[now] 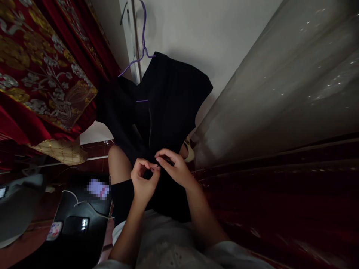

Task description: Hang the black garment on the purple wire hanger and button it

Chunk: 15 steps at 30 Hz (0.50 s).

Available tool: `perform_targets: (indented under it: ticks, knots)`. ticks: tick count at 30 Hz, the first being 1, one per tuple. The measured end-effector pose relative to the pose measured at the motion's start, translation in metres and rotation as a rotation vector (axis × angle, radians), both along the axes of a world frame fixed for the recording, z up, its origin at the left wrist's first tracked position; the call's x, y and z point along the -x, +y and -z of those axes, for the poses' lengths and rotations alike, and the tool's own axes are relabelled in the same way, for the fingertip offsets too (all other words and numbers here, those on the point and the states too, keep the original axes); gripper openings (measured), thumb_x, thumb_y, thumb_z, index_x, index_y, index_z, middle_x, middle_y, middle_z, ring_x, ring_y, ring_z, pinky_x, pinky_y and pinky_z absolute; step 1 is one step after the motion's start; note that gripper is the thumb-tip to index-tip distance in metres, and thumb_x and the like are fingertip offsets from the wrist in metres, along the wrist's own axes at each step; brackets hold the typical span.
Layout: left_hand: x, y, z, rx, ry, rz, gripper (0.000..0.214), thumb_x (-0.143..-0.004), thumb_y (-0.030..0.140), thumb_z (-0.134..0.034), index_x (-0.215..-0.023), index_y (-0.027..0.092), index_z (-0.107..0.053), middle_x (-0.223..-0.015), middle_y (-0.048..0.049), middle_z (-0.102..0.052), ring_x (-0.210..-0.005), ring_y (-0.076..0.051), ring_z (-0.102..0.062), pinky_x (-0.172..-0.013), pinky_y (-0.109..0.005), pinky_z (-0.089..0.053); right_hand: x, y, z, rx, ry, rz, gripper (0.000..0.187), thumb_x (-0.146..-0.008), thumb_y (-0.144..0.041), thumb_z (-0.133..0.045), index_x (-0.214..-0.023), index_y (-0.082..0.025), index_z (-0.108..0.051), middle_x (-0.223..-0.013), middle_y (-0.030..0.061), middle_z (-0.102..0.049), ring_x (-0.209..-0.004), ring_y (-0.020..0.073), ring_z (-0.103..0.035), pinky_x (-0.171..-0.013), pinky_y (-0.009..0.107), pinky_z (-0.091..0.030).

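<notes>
A black garment (168, 97) hangs on a purple hanger (141, 45) against the white wall, its lower part draped over my lap. My left hand (143, 179) is closed in a pinch on the garment's front edge, fingertips curled together. My right hand (175, 168) is also closed, its fingers pinching the same dark fabric just beside the left fingertips. What lies between the fingertips is too dark and small to make out. My bare knee (119, 164) shows to the left of the hands.
Red and gold patterned curtains (42, 63) hang at the left. A dark bag (78, 224) with a white cable lies on the floor at lower left. A pale sheer curtain (280, 86) and a dark red glossy surface (280, 209) fill the right.
</notes>
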<state>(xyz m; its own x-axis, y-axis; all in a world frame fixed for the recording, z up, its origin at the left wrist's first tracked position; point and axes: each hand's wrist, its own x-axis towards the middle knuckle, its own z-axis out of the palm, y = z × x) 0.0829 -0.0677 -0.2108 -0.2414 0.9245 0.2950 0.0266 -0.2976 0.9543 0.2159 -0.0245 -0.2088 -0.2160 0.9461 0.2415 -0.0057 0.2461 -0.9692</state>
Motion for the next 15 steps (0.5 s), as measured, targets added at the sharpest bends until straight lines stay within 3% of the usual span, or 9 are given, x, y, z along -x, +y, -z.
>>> perform_targets:
  ticks: [4, 11, 15]
  knots:
    - [-0.0012, 0.0012, 0.0009, -0.016, 0.029, -0.004, 0.025, -0.079, 0.016, -0.076, -0.081, 0.021, -0.052, -0.075, 0.0014, -0.058, -0.067, -0.012, -0.058, -0.066, -0.023, -0.051, 0.0021, -0.0038, -0.0053, 0.094, 0.043, -0.106, 0.017, -0.089, -0.037, -0.070, -0.098, -0.023, -0.065, -0.085, 0.0012, -0.066, -0.081, 0.0174, -0.065, -0.074, 0.031, -0.053]
    - [0.0012, 0.0036, 0.0040, 0.000, 0.011, -0.036, 0.027, -0.082, 0.016, -0.076, -0.079, 0.020, -0.050, -0.074, 0.0015, -0.060, -0.067, -0.011, -0.058, -0.068, -0.022, -0.050, 0.0095, -0.0036, -0.0017, 0.075, 0.123, 0.088, 0.022, -0.081, -0.038, -0.080, -0.077, -0.021, -0.067, -0.078, 0.0020, -0.069, -0.074, 0.0168, -0.065, -0.069, 0.030, -0.053]
    - [0.0015, 0.0029, 0.0043, -0.027, 0.014, -0.033, 0.026, -0.082, 0.013, -0.075, -0.080, 0.019, -0.049, -0.075, 0.0003, -0.066, -0.068, -0.011, -0.061, -0.069, -0.022, -0.051, 0.0089, -0.0029, 0.0022, 0.029, 0.110, 0.123, 0.015, -0.085, -0.034, -0.077, -0.095, -0.022, -0.076, -0.088, 0.0033, -0.075, -0.082, 0.0175, -0.070, -0.075, 0.030, -0.055]
